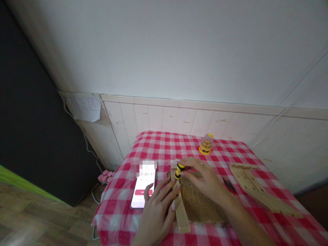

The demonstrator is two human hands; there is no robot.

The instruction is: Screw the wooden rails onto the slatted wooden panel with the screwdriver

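Note:
My right hand [202, 174] is closed in a pinch around a short yellow-and-black screwdriver [178, 170], which stands nearly upright over the upper part of a pale wooden strip [182, 218]. The screwdriver's tip is too small to make out. My left hand [159, 208] rests palm down with its fingers spread, fingertips lying on the strip just below the screwdriver. Under the strip and my right hand lies a brown wooden board [202, 205] dotted with small holes. A phone [138, 201] showing a running timer lies left of the board, partly covered by my left hand's fingers.
A red-and-white checked cloth [169, 143] covers the table. At the back stands a see-through, yellow-based bit holder [206, 144]. Several dark screws [229, 185] and curved wooden pieces [256, 188] lie to the right. The panelled wall [174, 118] borders the table's far edge.

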